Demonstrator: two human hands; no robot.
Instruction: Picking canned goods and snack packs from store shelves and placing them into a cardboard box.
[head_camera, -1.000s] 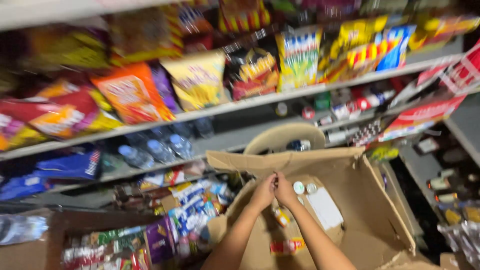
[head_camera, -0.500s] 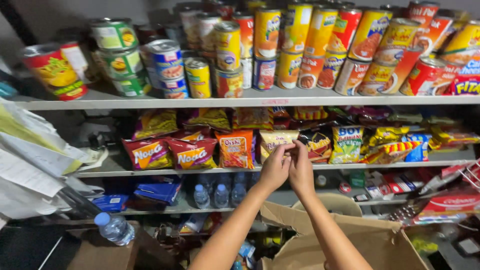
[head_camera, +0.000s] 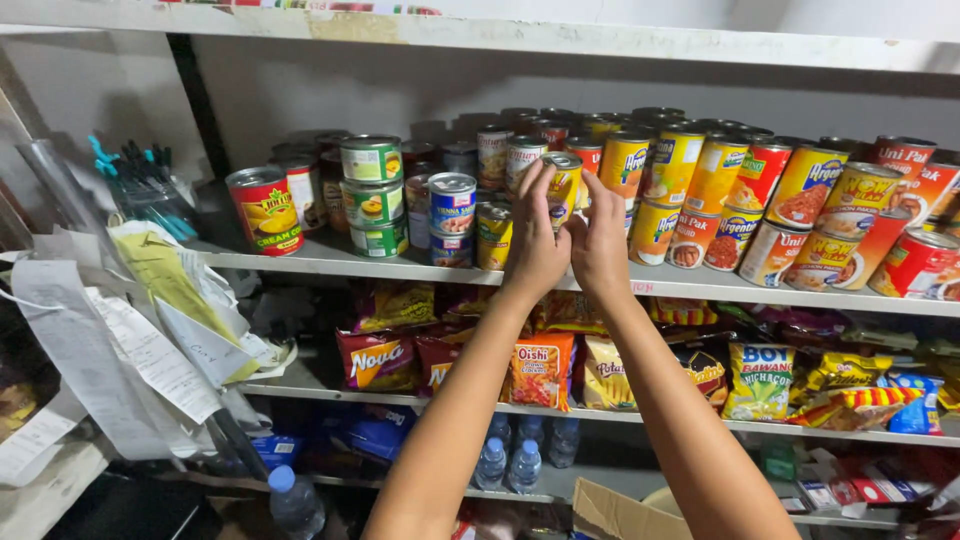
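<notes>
Both my arms reach up to the shelf of tin cans (head_camera: 700, 285). My left hand (head_camera: 535, 250) and my right hand (head_camera: 600, 245) are side by side, and their fingers close around a small yellow-labelled can (head_camera: 565, 185) from either side. The can is upright, level with the upper row of stacked cans, just in front of them. A short can with a yellow and green label (head_camera: 493, 237) stands on the shelf right beside my left hand. Orange and yellow cans (head_camera: 655, 195) are stacked to the right of my right hand.
Snack bags (head_camera: 540, 370) fill the shelf below, and water bottles (head_camera: 505, 465) stand under those. Loose papers (head_camera: 150, 340) hang at the left beside a cup of pens (head_camera: 145, 190). A cardboard box flap (head_camera: 620, 510) shows at the bottom.
My hands have risen together from the cardboard box, past the snack shelf, up to the can shelf. My view has tilted upward with them.
</notes>
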